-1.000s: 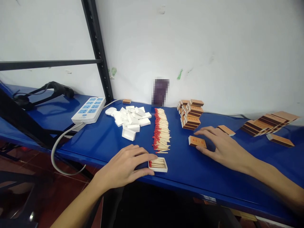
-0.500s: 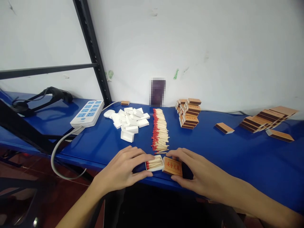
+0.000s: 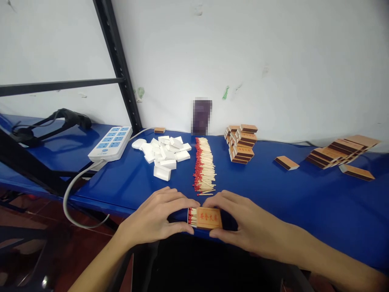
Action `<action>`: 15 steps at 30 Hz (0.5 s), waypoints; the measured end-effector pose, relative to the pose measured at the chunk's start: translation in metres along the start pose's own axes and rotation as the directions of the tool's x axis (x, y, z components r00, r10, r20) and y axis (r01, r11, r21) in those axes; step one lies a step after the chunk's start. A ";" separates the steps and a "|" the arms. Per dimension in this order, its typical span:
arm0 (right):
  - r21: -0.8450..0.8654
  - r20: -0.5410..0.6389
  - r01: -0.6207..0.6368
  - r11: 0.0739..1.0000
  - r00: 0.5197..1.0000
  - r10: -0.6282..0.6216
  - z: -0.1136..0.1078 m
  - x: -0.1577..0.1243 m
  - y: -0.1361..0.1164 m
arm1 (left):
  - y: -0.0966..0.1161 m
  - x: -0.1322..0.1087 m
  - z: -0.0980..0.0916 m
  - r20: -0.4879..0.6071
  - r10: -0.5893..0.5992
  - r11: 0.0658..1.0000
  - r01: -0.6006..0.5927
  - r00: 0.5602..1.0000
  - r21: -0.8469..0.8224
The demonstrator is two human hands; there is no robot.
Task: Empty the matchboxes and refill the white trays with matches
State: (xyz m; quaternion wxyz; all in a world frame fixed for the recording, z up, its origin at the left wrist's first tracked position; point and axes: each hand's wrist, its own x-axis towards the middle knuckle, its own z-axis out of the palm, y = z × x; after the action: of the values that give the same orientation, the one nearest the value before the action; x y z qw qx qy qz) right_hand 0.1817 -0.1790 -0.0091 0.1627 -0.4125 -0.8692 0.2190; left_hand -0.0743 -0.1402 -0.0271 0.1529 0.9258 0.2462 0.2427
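Observation:
Between my hands, at the table's front edge, is a matchbox with an orange sleeve (image 3: pixel 209 218) bearing red characters. The white tray (image 3: pixel 189 222) sits mostly inside the sleeve, its left end sticking out with red-tipped matches (image 3: pixel 192 216) showing. My left hand (image 3: pixel 159 213) pinches the tray's left end between thumb and fingers. My right hand (image 3: pixel 240 217) grips the sleeve by its long sides near the right end. Just beyond lies a long row of loose matches (image 3: pixel 206 166), heads to the left.
Several empty white trays (image 3: pixel 165 152) are heaped left of the matches. Stacked matchboxes (image 3: pixel 243 146) stand right of them. Farther right are a single sleeve (image 3: pixel 287 162) and piled sleeves (image 3: pixel 337 152). A power strip (image 3: pixel 111 144) and black shelf post (image 3: pixel 121 69) are on the left.
The sleeve has moved left over the match-filled tray, covering most of it. Both hands are closer together, with the right hand shifted left.

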 end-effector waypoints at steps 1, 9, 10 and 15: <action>-0.001 -0.016 0.049 0.999 0.999 -0.049 0.005 0.004 -0.003 | 0.000 0.001 0.000 -0.006 0.009 1.000 -0.009 1.000 -0.009; -0.075 -0.072 0.228 0.971 0.970 -0.233 0.017 0.007 -0.005 | -0.002 -0.002 0.001 -0.027 0.014 0.993 -0.010 1.000 0.121; -0.100 -0.090 0.202 0.974 0.973 -0.211 0.014 0.002 -0.001 | -0.003 -0.002 0.001 -0.026 0.011 0.991 -0.007 1.000 0.133; -0.336 -0.381 -0.127 0.933 0.925 -0.011 -0.030 -0.032 0.052 | -0.002 -0.001 0.001 0.007 -0.033 0.991 0.031 0.999 0.133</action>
State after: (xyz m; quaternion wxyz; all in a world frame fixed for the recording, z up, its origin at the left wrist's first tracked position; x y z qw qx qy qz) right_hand 0.2486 -0.1672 -0.0133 0.2429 -0.4951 -0.8340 -0.0196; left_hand -0.0752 -0.1396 -0.0291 0.0962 0.9310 0.2758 0.2189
